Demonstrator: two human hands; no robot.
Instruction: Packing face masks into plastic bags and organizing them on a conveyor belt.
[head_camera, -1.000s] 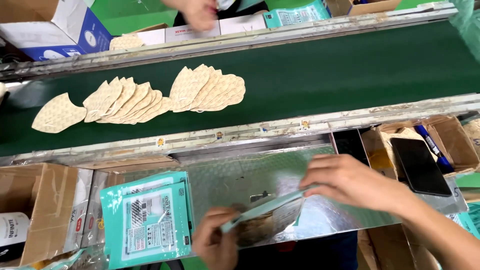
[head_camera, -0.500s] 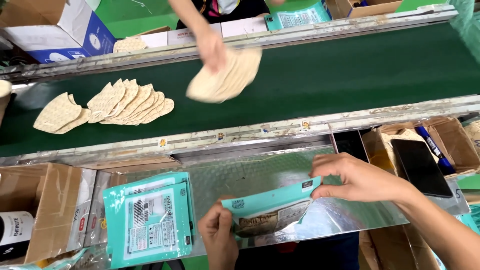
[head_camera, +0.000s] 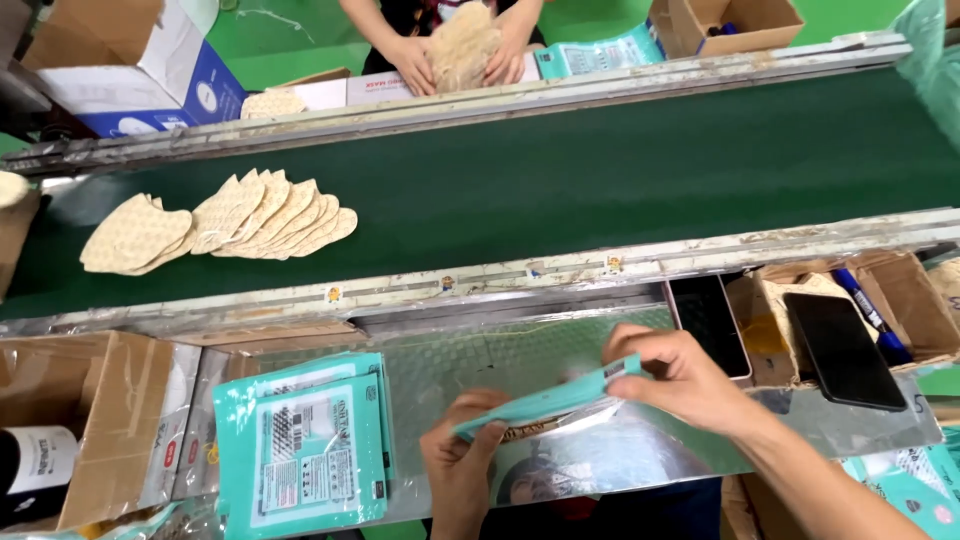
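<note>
Head view, looking down: the teal pouch (head_camera: 545, 405) sits edge-on over the shiny metal bench (head_camera: 460, 365), just on the near side of the green conveyor belt (head_camera: 600, 170). The left hand (head_camera: 462, 462) pinches its lower left end, fingers closed on it; the right hand (head_camera: 680, 375) clamps the upper right corner between thumb and fingers. Both grips are shut on the pouch, nothing else in either.

The risk, as I judge it: the pouch is held only at its two ends and looks thin and slick, so a loose pinch could let it twist or slide down onto the bench. To the left of the pouch lies a stack of teal pouches (head_camera: 305, 450), close enough that a dropped one could get muddled with them. Right of the pouch, two dark phones (head_camera: 840, 350) lie near the right forearm; a wide elbow swing could knock them.

On the belt, far left of the pouch, a fan of tan masks (head_camera: 225, 220) rests. Beyond the belt, another person's hands (head_camera: 460, 55) gather more masks.

Hard to make out: whether the pouch is open or already filled, since only its edge shows. The left wrist is cut off by the bottom edge, and the bench reflection blurs what lies under the pouch.
</note>
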